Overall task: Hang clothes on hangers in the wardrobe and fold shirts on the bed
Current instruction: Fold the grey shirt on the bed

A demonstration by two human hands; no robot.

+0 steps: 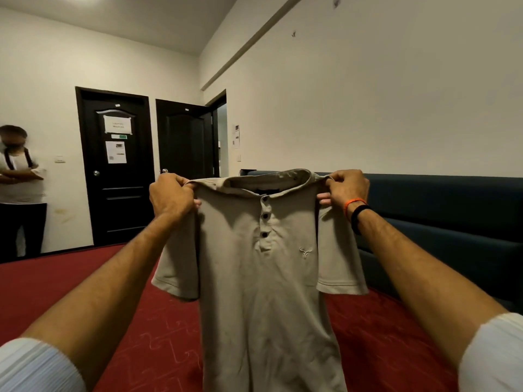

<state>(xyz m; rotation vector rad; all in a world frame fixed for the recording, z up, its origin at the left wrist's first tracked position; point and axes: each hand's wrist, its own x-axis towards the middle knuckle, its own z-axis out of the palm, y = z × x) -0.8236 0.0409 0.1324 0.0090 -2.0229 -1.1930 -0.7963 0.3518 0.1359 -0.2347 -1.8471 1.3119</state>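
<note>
Both hands hold up a tan shirt (263, 278) by its shoulders — the left hand (169, 198) and the right hand (346, 189) each have their fingers clamped on the cloth. The shirt hangs above the red bed (127, 321).

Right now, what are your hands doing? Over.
Left hand and right hand grip polo shirt shoulders. Shirt hangs over red bed. Nothing in the way.

One shirt (268, 278), two hands (172, 198) (346, 190), two doors (116, 165) (184, 140)
</note>
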